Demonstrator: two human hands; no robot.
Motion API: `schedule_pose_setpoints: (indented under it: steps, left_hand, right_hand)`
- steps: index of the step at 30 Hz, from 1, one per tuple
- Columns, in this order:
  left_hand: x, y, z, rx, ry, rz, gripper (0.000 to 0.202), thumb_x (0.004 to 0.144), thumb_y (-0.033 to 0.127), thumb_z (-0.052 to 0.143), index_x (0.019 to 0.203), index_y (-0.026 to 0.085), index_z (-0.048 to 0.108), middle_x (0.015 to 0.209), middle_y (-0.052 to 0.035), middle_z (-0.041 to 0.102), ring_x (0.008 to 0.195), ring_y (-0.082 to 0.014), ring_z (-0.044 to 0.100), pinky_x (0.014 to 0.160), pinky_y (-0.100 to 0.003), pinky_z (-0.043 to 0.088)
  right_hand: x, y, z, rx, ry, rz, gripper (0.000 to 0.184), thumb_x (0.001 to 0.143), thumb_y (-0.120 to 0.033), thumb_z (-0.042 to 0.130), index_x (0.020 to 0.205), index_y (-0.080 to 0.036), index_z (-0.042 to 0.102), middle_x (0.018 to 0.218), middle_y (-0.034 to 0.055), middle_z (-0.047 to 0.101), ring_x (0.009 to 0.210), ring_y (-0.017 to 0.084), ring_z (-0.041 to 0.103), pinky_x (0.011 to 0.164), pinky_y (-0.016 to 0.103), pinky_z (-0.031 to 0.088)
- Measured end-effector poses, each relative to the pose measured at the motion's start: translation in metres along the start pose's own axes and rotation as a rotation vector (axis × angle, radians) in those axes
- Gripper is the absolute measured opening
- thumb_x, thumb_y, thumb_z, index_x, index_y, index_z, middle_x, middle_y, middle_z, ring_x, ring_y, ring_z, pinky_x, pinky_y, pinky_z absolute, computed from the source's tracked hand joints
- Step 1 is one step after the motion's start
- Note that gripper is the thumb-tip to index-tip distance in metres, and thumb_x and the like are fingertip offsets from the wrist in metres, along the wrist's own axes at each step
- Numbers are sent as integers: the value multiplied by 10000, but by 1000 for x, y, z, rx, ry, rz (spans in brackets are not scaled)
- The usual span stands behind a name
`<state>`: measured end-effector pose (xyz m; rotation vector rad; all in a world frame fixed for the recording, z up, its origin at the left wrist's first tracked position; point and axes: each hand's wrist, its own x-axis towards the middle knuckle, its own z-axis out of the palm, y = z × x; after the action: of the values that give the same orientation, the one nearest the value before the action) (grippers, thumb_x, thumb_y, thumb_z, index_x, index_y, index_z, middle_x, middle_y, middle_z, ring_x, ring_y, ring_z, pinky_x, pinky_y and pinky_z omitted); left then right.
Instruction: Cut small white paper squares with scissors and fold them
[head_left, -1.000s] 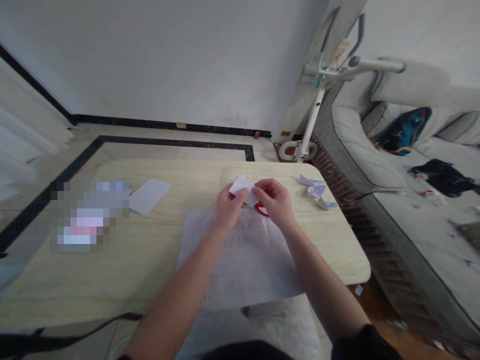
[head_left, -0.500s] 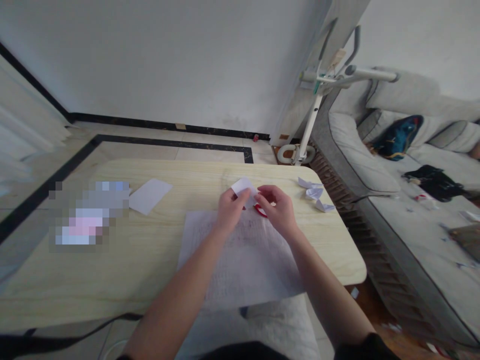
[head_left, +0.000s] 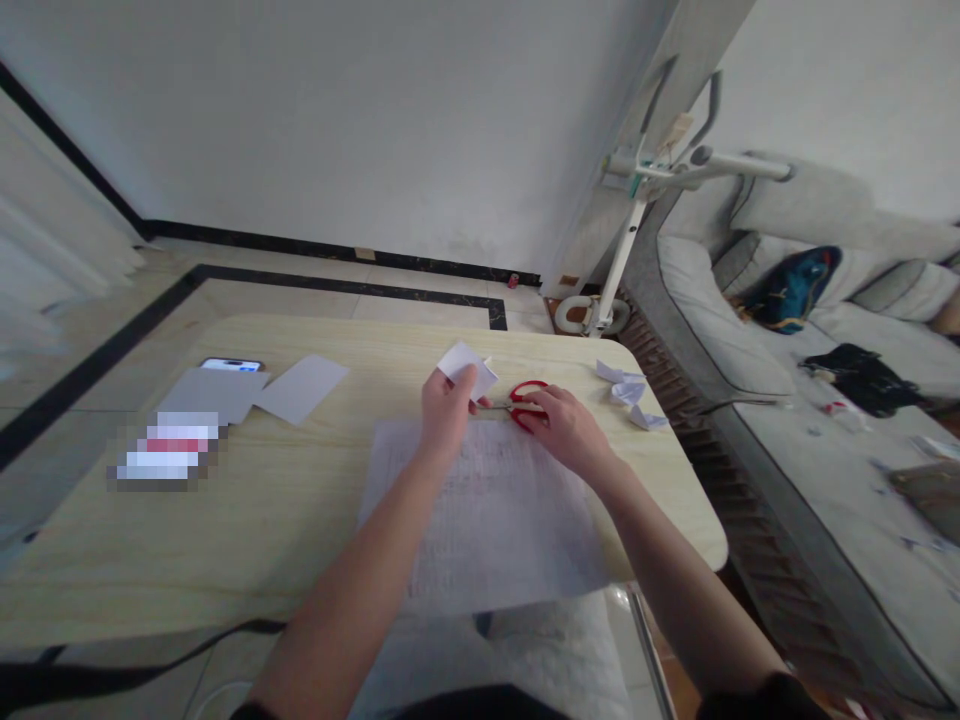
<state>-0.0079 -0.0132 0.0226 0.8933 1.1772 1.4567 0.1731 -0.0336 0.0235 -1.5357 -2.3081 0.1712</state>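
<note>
My left hand (head_left: 444, 412) pinches a small folded white paper (head_left: 465, 366) and holds it just above the wooden table (head_left: 225, 520). To its right, my right hand (head_left: 564, 428) rests on the red-handled scissors (head_left: 522, 400) that lie flat on the table, fingers curled over the handles. Under both forearms lies a large white sheet (head_left: 487, 515) with faint print.
Several small folded paper pieces (head_left: 628, 392) sit near the table's right edge. At the left lie a white card (head_left: 301, 388), a grey sheet (head_left: 211, 394) and a phone (head_left: 230, 365). A grey sofa (head_left: 825, 400) and a white scooter (head_left: 637, 230) stand to the right.
My right hand let go of the folded paper and dropped onto the scissors. The left hand keeps the paper, lifted slightly left.
</note>
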Motion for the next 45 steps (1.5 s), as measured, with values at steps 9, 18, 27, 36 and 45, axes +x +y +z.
schedule_pose_setpoints:
  steps: [9, 18, 27, 36, 45]
  left_hand:
    - [3, -1, -4, -42, 15, 5, 311, 702, 383, 642, 871, 124, 600, 753, -64, 677, 448, -113, 595, 373, -199, 373]
    - [3, 1, -3, -63, 6, 9, 281, 709, 369, 632, 828, 117, 593, 681, -35, 644, 434, -114, 585, 365, -196, 371]
    - [3, -1, -5, -117, 15, 31, 269, 725, 383, 639, 823, 136, 589, 684, -29, 644, 452, -124, 603, 359, -195, 367]
    - [1, -4, 1, -213, -45, 2, 279, 681, 307, 678, 881, 115, 638, 801, -78, 696, 715, -196, 691, 618, -276, 536]
    - [-2, -2, 3, -204, -35, -24, 270, 663, 277, 685, 873, 108, 657, 810, -83, 702, 698, -200, 690, 625, -304, 557]
  right_hand:
    - [16, 6, -9, -217, -116, -30, 285, 793, -273, 604, 1068, -201, 631, 961, 101, 684, 899, 264, 583, 779, 373, 412]
    - [15, -2, -20, -316, -205, -59, 271, 835, -375, 519, 975, -201, 673, 854, 98, 688, 753, 233, 625, 666, 327, 394]
    - [1, 15, -35, -350, -80, 63, 337, 795, -370, 552, 1070, -181, 599, 909, 86, 697, 739, 248, 641, 638, 340, 401]
    - [-9, -6, -35, -145, 93, 38, 515, 731, -452, 633, 1140, -173, 492, 1016, 118, 660, 873, 272, 625, 719, 376, 408]
    - [-5, -21, -27, -185, 110, -34, 411, 764, -370, 590, 1116, -180, 500, 1047, 112, 653, 933, 274, 610, 749, 380, 370]
